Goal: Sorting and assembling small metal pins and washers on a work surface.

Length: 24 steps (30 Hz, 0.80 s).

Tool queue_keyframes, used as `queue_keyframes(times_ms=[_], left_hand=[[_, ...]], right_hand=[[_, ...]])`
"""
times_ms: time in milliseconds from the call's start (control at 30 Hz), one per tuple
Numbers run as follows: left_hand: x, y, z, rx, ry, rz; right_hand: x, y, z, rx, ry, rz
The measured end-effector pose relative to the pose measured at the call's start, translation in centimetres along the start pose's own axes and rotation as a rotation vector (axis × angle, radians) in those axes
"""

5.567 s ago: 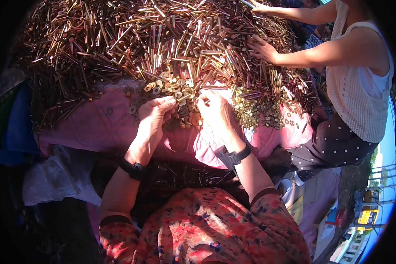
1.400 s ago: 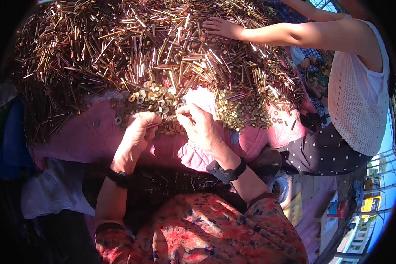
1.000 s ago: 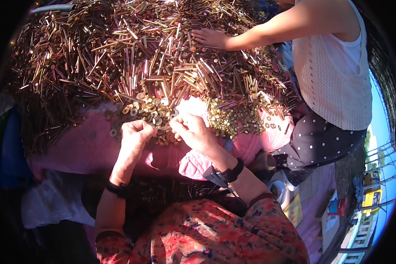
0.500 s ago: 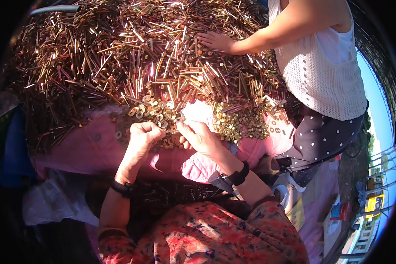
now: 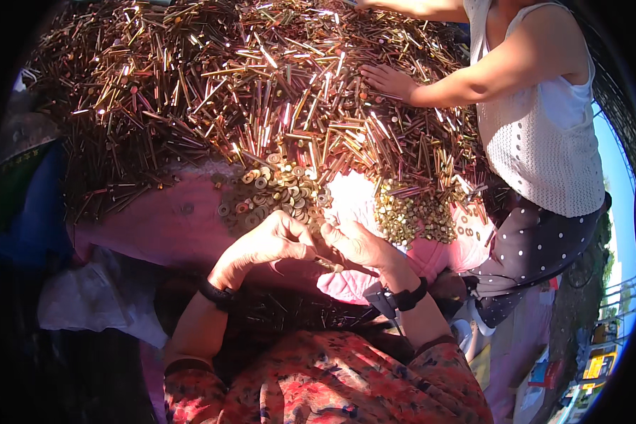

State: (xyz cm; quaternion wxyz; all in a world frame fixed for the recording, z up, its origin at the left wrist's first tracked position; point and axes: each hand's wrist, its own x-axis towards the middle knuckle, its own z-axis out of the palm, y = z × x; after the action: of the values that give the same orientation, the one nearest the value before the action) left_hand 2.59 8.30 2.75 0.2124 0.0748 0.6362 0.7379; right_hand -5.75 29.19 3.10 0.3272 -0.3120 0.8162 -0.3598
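Note:
My left hand [image 5: 279, 240] is closed in a pinch beside my right hand, over the near edge of the pink quilted cloth [image 5: 155, 219]. Whatever lies between its fingertips is too small to name. Thumb up and fingers curled, my right hand [image 5: 364, 246] grips a thin metal rod [image 5: 360, 269], partly hidden by the fingers. Just beyond my hands is a heap of brass-coloured washers [image 5: 290, 187]. Small yellowish nuts [image 5: 413, 215] are piled to the right of it.
A large mound of loose metal rods [image 5: 212, 92] covers the far side. At the right stands another person, in a white knitted vest [image 5: 519, 162], one hand [image 5: 389, 81] resting on the mound. Some washers [image 5: 466, 230] lie apart near that person. A crumpled plastic bag [image 5: 85, 297] hangs at the left.
My hands have come nearer to me and closer together, and a rod now shows below them. The view has shifted, and the other person's second arm appears at the top.

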Motion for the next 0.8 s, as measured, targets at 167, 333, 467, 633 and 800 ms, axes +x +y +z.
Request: queue_keyframes(times_ms=[167,333,467,633,800], left_hand=[[1.1,-1.5,0.5,0.123,-0.295,-0.038],[1.3,0.6,1.0,0.035,0.084,0.022],[2.1,-0.9,0.3,-0.331,0.290,0.063],[1.9,-0.3,0.9,-0.342,0.395,0.023],[1.3,-0.1,1.0,-0.198,0.264,0.063]], right_hand=[[0.4,2.8,0.8,-0.006,0.191,-0.095],[-0.6,2.4,-0.1,0.410,0.185,0.169],[-1.1,2.5,0.4,0.318,0.437,-0.123],[-1.5,2.0,1.6,0.320,0.367,-0.148],[-1.6,1.0,1.4,0.089,0.553,-0.286]])
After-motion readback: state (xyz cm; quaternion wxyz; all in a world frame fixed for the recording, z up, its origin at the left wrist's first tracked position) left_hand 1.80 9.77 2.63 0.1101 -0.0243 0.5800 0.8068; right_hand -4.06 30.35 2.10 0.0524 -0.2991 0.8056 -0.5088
